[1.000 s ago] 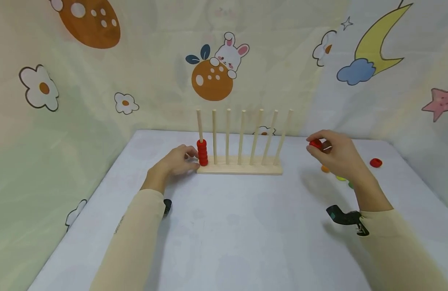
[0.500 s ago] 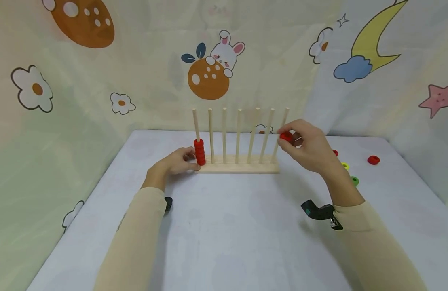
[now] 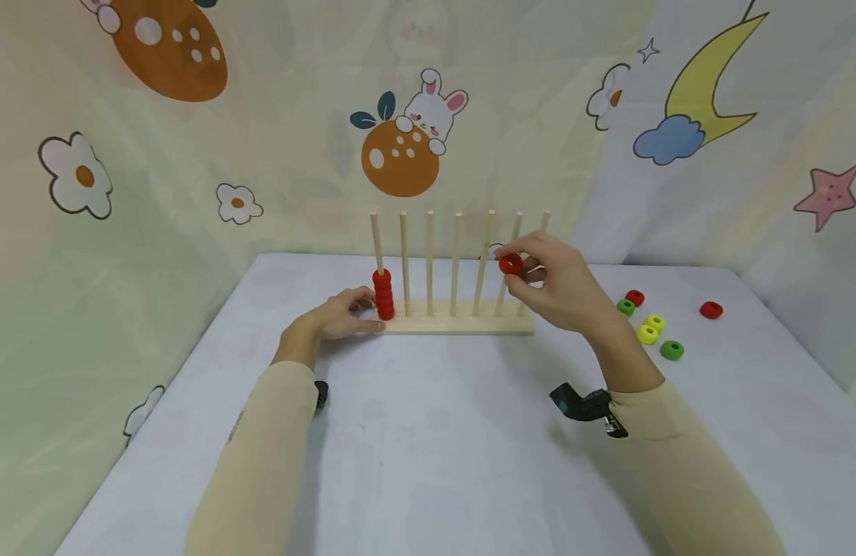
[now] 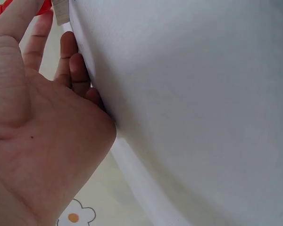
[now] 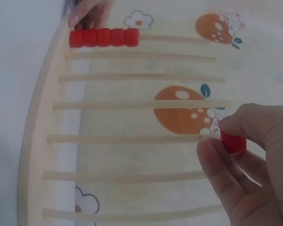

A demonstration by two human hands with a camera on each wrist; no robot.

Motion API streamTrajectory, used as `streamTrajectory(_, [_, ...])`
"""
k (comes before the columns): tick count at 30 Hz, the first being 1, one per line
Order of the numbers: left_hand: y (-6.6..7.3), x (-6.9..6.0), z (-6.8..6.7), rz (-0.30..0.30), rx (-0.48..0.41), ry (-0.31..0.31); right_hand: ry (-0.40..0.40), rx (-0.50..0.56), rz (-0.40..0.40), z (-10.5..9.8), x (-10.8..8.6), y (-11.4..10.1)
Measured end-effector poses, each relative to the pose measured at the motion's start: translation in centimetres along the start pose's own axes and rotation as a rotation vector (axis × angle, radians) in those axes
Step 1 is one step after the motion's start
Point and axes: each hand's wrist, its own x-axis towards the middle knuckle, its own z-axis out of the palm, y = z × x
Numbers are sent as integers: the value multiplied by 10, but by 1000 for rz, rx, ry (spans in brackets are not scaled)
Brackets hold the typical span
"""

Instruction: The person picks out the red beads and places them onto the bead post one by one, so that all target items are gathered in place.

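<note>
Thumb and fingertips of the right hand [image 3: 553,282] pinch a glossy red ring-shaped bead [image 3: 505,266], its hole showing in the head view. The bead is up near the higher part of the rods, toward the right side of a pale wooden rack [image 3: 456,326] — a long flat base with seven upright round rods. Whether it touches a rod cannot be told, as fingers cover part of that spot.

The left hand [image 3: 339,315] holds the rack at the left end of its base, thumb at the front corner and fingers bent behind. Just beside those fingers stands a stack of five red beads [image 3: 384,295], threaded on the leftmost rod and reaching down to the base.

To the right of the rack, loose on the white-covered table [image 3: 428,432], lie a small red bead [image 3: 634,296], a green bead [image 3: 626,307], two yellow beads [image 3: 647,334] close together, and a second green bead [image 3: 672,350] nearer the person. Another red bead [image 3: 711,310] lies well apart, farther right — all near the table's far side.
</note>
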Motion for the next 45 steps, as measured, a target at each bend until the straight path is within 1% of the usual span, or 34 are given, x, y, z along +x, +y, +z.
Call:
streamTrajectory(5, [-2,0,0,-1,-18,-2,15,32,-23,6,7,-3])
streamTrajectory(11, [-4,1,-2,-2,-33,-7,28,41,-46,10,16,-7])
streamTrajectory(15, [-4,1,-2,-6,-42,-6,43,45,-67,12,21,-11])
streamTrajectory(18, [-3,1,-1,4,-40,0,57,57,-79,13,25,-14])
streamTrajectory(23, [1,4,1,12,-50,8,80,131,-48,15,31,-17])
streamTrajectory(26, [2,5,2,5,-58,13,86,179,-32,15,36,-20])
streamTrajectory(30, [1,6,3,1,-59,15,84,210,-52,17,43,-24])
streamTrajectory(35, [-4,3,-1,21,-50,7,98,253,-60,30,49,-28])
streamTrajectory(39, [-7,-1,-5,26,-53,11,70,275,-47,44,52,-32])
streamTrajectory(45, [-6,2,-3,51,-62,-5,73,280,-28,52,55,-34])
